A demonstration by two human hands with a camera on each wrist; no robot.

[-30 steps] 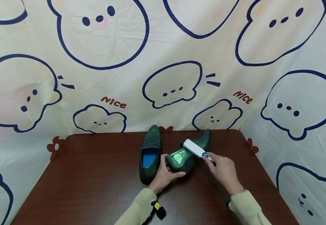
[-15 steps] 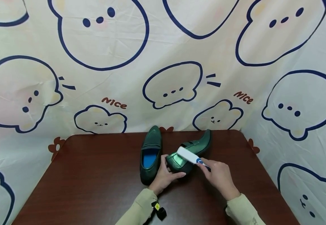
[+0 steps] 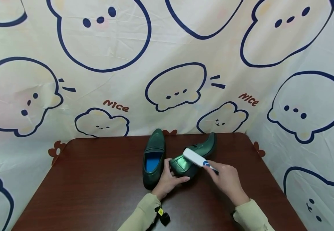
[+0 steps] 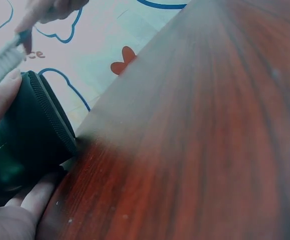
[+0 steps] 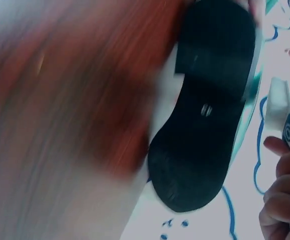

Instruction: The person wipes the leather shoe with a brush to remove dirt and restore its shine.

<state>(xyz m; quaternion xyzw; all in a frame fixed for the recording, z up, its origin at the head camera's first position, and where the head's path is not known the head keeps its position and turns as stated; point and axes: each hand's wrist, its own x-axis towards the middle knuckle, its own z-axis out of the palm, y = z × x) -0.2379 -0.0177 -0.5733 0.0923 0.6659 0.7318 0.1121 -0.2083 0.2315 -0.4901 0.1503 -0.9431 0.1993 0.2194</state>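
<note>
My left hand (image 3: 167,183) grips a dark green loafer (image 3: 182,165) round its heel, thumb at the near side. The loafer is tipped on its side, toe pointing to the back right. Its black sole (image 5: 205,110) faces the right wrist camera. With my right hand (image 3: 229,181) I hold a white brush (image 3: 194,156) by its blue-marked handle, the head lying across the loafer's side near the opening. Pale bristles (image 4: 7,62) show in the left wrist view. Just left of my left hand stands the other green loafer (image 3: 156,144), upright with a blue insole.
Both loafers are near the back edge of a dark brown wooden table (image 3: 97,179). Behind and to the right hangs a pale cloth (image 3: 178,48) with cartoon outlines. A black strap piece (image 3: 164,218) hangs at my left cuff.
The brush has moved along the loafer from near the middle toward the heel, then slightly back toward the toe. My left hand and both loafers have stayed nearly still.
</note>
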